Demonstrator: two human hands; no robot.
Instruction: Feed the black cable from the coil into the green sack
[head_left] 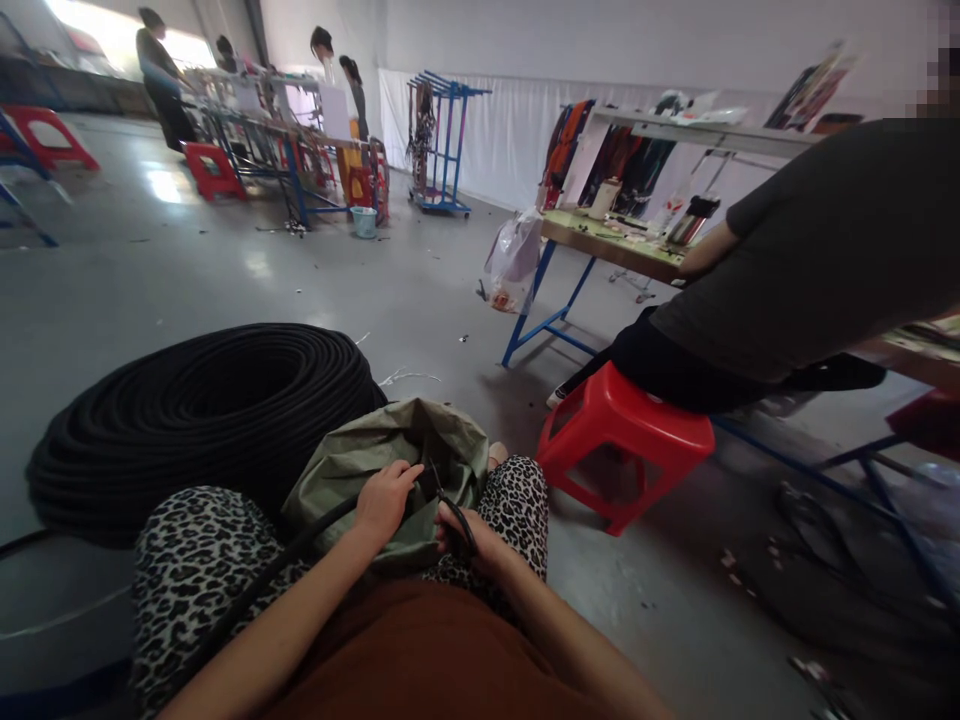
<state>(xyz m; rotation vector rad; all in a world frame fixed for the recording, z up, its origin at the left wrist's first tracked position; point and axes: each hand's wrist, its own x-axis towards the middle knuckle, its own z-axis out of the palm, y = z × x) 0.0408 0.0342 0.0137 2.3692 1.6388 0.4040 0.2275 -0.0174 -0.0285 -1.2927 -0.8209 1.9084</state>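
My left hand (384, 503) is closed round a black cord (328, 517) that runs back over my left thigh. In my right hand (469, 535) is a pair of black-handled scissors (441, 490), blades pointing up and away from me. Both hands are over the mouth of a green-grey woven sack (337, 455) between my knees. The scissor blades are close to the fingertips of my left hand. Dark shapes lie inside the sack; I cannot make out what they are.
A large coil of black cord (202, 410) lies on the floor at my left. At right, a co-worker (840, 250) sits on a red stool (630, 420) by a workbench (615, 245). A plastic bag (514, 255) hangs from its end. Several people work at tables farther back.
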